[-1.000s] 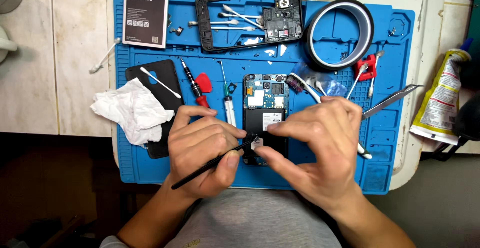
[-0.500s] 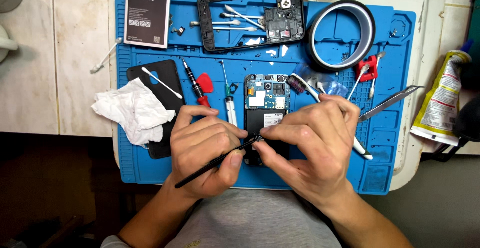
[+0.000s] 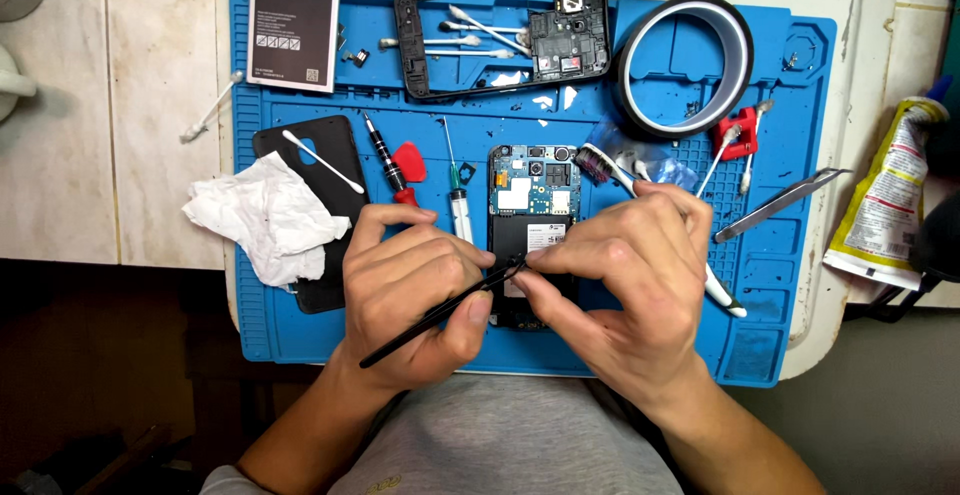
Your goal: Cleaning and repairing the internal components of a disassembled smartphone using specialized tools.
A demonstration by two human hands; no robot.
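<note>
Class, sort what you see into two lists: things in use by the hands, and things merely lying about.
In use: left hand, right hand, black tweezers, opened phone.

Lying about: battery, phone frame, tape roll, crumpled tissue, silver tweezers, glue tube, syringe.

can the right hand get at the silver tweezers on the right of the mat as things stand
Probably yes, once it lets go: the right hand is pinching at the opened phone with the left hand, but the silver tweezers lie uncovered just beside it.
</note>
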